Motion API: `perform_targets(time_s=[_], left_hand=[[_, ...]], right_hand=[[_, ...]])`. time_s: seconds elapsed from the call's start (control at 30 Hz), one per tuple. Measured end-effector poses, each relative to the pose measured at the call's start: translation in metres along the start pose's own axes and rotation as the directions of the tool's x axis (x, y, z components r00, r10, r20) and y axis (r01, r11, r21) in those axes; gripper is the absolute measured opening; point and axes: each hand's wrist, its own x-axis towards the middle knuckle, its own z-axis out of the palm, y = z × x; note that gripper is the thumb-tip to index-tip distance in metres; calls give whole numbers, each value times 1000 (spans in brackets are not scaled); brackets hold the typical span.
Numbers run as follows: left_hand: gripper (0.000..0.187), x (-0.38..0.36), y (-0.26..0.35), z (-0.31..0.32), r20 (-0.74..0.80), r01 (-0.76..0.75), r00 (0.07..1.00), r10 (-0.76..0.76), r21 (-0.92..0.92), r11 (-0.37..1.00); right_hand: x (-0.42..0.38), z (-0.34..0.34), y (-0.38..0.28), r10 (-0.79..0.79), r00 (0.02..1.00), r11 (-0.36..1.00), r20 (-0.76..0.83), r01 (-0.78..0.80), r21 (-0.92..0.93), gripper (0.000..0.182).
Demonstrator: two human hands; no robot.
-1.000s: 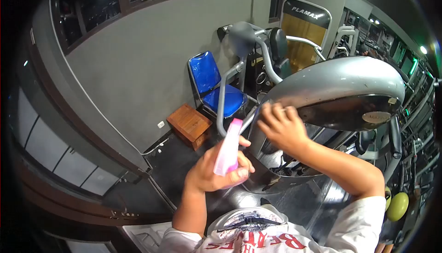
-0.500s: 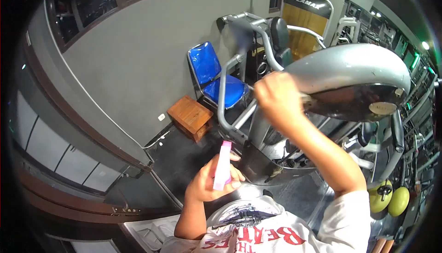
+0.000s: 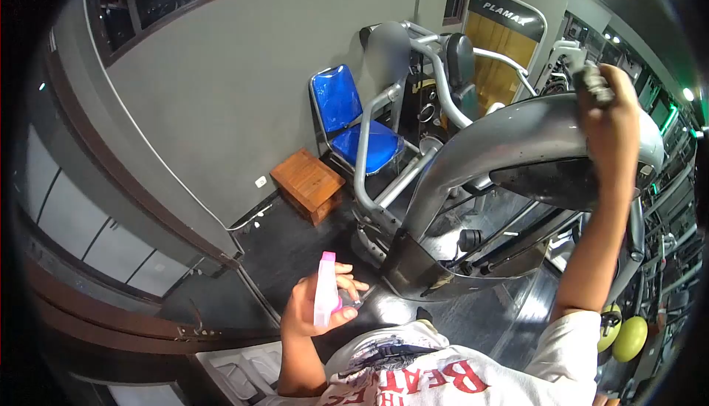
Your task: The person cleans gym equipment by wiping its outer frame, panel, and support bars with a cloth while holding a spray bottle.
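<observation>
Apparently mid-wipe, the right grip (image 3: 619, 114) clutches a dark cloth (image 3: 593, 85) at the silver machine frame (image 3: 509, 131), whose curve calls for even pressure; the left grip (image 3: 299, 308) holds a spray bottle (image 3: 324, 295).

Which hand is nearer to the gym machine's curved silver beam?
Right. The right hand is up at the curved silver beam; the left hand is apart from it, lower and further left.

A white T-shirt (image 3: 509, 387) was worn, its short, loose right sleeve (image 3: 569, 347) ended above the elbow. The front was printed with large red serif capitals (image 3: 461, 378), of which "BEAT" could be read. Above them, a dark, sketch-like print (image 3: 395, 350) was partly hidden by folds.
</observation>
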Motion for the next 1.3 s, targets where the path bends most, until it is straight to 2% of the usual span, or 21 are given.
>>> perform_targets(time_s=[0.03,0.1,0.13,0.17,0.2,0.23,0.3,0.37,0.43,0.5,0.57,0.63,0.7,0.77,0.83,0.97,1.03,1.1,1.17,1.23,1.3], left_hand=[[50,1,2,-2,11,5,1000,-5,59,998],[47,9,6,5,22,76,997,-77,23,997],[46,11,8,7,29,141,989,-142,29,990],[45,11,10,10,36,206,978,-207,36,978],[42,9,2,12,61,164,984,-170,88,982],[42,9,5,13,56,182,980,-188,104,978],[42,8,10,14,39,212,975,-219,134,968],[37,3,1,7,-4,113,993,-114,157,981],[34,3,0,-5,-8,104,994,-105,240,965],[30,7,-4,-8,-84,62,995,-44,217,974],[28,10,-3,-13,-137,74,990,-42,237,969],[27,10,-5,-15,-154,96,986,-63,218,971],[27,11,-7,-13,-151,129,983,-104,167,978],[25,15,-9,-8,-103,121,988,-112,85,989],[25,18,-14,-4,-25,111,994,-110,23,994],[27,35,-2,1,-14,165,986,-164,20,986],[28,39,5,1,-21,159,987,-159,23,987],[28,38,5,-1,-56,177,982,-181,-65,982],[28,34,-4,-1,-67,145,986,-151,-87,986],[27,32,-3,-1,-57,164,984,-169,-82,983],[28,30,-5,1,-37,197,979,-199,-57,979]], right_hand=[[-17,15,-19,-169,984,984,-53,165,-66,30],[-50,48,-59,-306,942,948,139,315,-43,25],[-63,71,-82,-320,877,912,360,388,-136,16],[-78,100,-108,-158,709,939,688,323,-117,10],[-130,138,-98,-469,715,853,518,519,56,15],[-166,162,-95,-622,593,674,512,737,-35,25],[-192,166,-84,-766,411,513,494,854,85,31],[-177,152,-86,-660,544,691,518,710,135,27],[-132,113,-88,-639,679,739,362,672,46,20],[-70,62,-75,-468,810,870,354,493,23,20],[-23,22,-48,-299,949,953,104,302,-20,30],[2,6,-9,-158,981,975,-113,137,-174,36],[-7,15,-5,-57,990,997,-131,63,43,36],[-30,28,-39,-237,968,970,-87,231,-74,39],[-59,57,-61,-361,924,926,125,371,-74,24],[-122,98,-78,-661,711,711,238,695,-103,16],[-109,78,-67,-607,763,773,223,632,-54,15],[-79,41,-51,-575,800,783,173,599,-167,14],[-38,12,-30,-325,944,925,50,329,-192,30],[-2,-8,4,-194,968,969,-159,165,-182,33],[4,-1,21,-58,989,998,-136,59,5,34]])
